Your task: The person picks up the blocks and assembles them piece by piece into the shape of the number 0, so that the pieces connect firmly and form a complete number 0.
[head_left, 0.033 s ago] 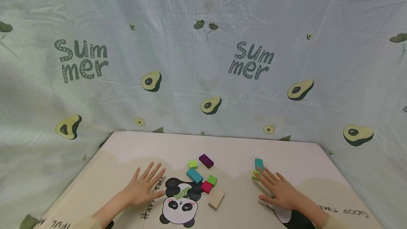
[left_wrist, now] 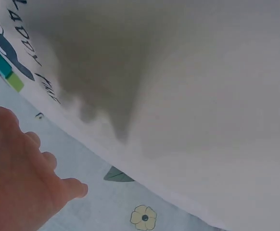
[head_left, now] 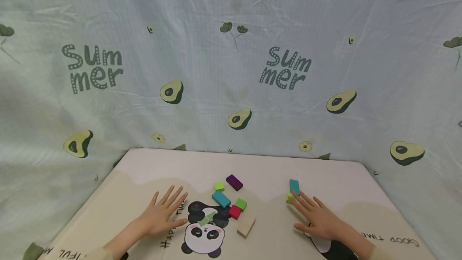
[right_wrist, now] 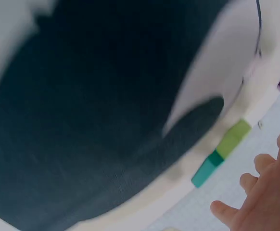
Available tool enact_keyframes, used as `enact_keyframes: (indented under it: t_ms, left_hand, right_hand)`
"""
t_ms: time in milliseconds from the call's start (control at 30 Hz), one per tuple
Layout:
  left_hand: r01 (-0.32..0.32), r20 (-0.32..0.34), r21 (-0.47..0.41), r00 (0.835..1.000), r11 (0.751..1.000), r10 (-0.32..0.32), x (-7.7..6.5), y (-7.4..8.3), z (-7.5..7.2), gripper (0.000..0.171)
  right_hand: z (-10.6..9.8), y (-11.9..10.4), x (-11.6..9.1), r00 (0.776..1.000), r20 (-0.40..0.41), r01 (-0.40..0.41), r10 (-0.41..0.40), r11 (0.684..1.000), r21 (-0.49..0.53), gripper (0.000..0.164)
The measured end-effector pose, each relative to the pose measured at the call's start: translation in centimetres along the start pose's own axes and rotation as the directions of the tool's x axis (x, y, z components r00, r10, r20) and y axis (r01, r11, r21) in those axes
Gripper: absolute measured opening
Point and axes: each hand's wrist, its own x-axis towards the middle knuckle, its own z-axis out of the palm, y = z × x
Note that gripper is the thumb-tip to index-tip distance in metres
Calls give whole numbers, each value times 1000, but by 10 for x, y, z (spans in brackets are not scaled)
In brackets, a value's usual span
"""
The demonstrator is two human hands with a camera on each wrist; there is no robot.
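Observation:
My left hand [head_left: 160, 215] is spread with straight fingers at the left of the table, holding nothing, beside the printed panda. The right hand [head_left: 321, 218] is also spread and holds nothing. Its fingertips overlap a lime green block [head_left: 290, 198] in the head view, and a teal block [head_left: 294, 186] lies just behind that. Between the hands is a loose group: a purple block [head_left: 234, 182], a lime block [head_left: 219, 186], a second teal block [head_left: 221, 199], a green cube [head_left: 241, 204], a red cube [head_left: 234, 212] and a plain wooden block [head_left: 246, 227].
The pale table mat [head_left: 267, 171] carries a printed panda [head_left: 204, 238] near the front and lettering at both sides. A hanging cloth [head_left: 205, 59] with avocado prints stands behind the table's far edge and along its sides.

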Motion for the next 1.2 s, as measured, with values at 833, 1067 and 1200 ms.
enact_keyframes:
  t_ms: [833, 1067, 1200]
  left_hand:
    - [-119, -115, -110, 988, 987, 106, -23, 20, 10, 70]
    - [-153, -130, -96, 982, 984, 140, -26, 32, 6, 69]
    - [-153, -139, -93, 981, 984, 139, -24, 34, 8, 69]
  right_hand:
    - [-5, -8, -11, 992, -113, -69, 63, 997, -42, 65]
    - [-9, -11, -18, 985, -113, -132, 130, 991, -7, 67]
    - [-13, -14, -20, 981, -124, -151, 150, 989, 6, 68]
